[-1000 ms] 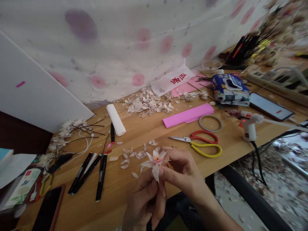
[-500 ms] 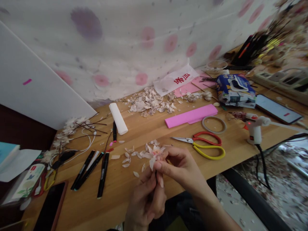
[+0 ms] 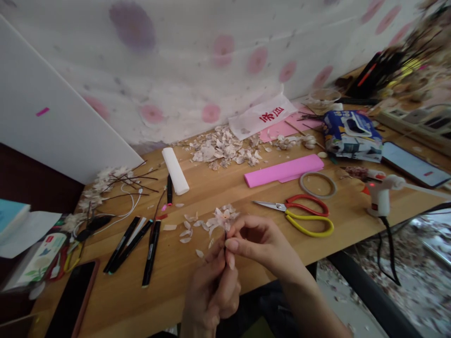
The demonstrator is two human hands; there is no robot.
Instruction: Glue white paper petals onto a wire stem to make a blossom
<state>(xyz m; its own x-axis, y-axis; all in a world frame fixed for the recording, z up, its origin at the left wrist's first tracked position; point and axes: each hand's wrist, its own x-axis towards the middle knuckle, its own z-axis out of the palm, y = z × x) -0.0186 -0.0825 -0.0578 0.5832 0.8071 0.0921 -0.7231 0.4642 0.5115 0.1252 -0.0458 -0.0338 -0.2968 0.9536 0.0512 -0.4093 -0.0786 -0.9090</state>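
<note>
A pale pink handmade-looking flower [image 3: 225,217] stands upright on a thin dark stem [image 3: 225,240]. My left hand [image 3: 213,288] is closed round the lower part of that stem. Just below the bloom, the thumb and forefinger of my right hand [image 3: 262,241] pinch together at the stem; the exact contact is partly hidden. Loose petals [image 3: 185,233] lie on the table beside and behind the flower. To the right of my right hand lie scissors [image 3: 296,212] with one red and one yellow handle, blades slightly apart.
A petal heap [image 3: 221,148], white roll [image 3: 175,171], pink folded paper [image 3: 283,170] and tape ring [image 3: 318,185] lie behind. Black markers [image 3: 151,253] and a phone [image 3: 72,300] are left. A glue gun [image 3: 382,195] with a cord stands near the right edge.
The flower has turned from facing me to a more upright pose. My right fingers have slid from its petals down to the stem. The view has shifted slightly.
</note>
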